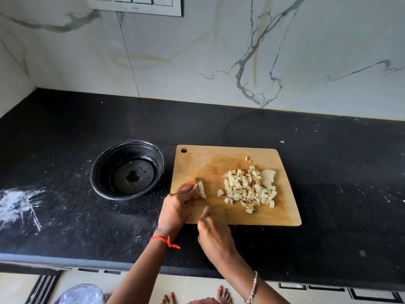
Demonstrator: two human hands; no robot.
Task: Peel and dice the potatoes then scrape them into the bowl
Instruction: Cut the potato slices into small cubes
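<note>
potato piece (201,189) beside left hand (178,207), knife (203,202)

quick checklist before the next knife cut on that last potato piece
1. Left hand steadies the potato piece: ok.
2. Fingertips clear of the knife blade: not ok, they sit right beside it.
3. Right hand grips the knife: ok.
4. Cutting board has bare room beside the diced pile: ok.
5. Bowl ready left of the board: ok, no potato in it yet.
</note>
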